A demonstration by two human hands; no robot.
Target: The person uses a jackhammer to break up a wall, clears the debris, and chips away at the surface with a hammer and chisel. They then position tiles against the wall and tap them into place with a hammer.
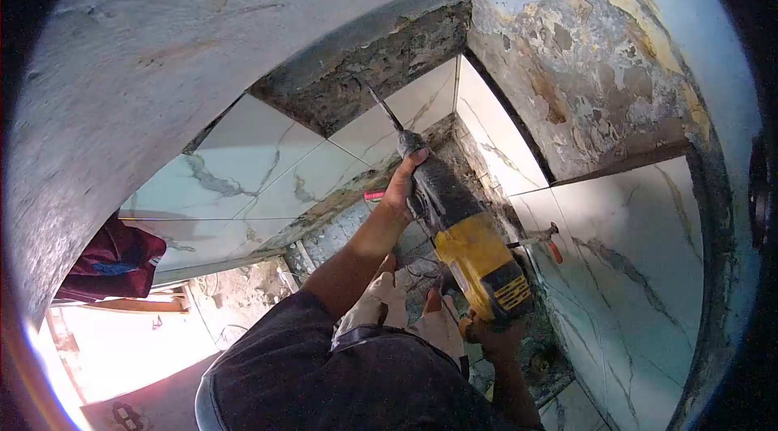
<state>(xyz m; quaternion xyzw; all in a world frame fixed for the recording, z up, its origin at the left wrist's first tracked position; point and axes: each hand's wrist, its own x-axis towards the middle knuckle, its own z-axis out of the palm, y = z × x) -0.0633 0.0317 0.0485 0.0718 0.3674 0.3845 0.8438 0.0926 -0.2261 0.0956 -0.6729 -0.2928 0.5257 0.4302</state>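
A yellow and black power hammer [478,257] runs diagonally through the middle of the head view. Its long chisel bit [383,109] points up and left, with the tip at the rough bare wall patch [348,78] above the marbled tiles. Around the dark front part of the tool, my left hand [402,184] is closed. My right hand [496,337] is at the rear handle below the yellow body, its fingers partly hidden by the tool and shadow.
Marbled wall tiles [640,269] line the right side. A hammer [539,238] and a red-handled tool [556,252] are near them. Dark red cloth [121,257] hangs at the left, above a bright opening. Rubble and cable lie around my feet.
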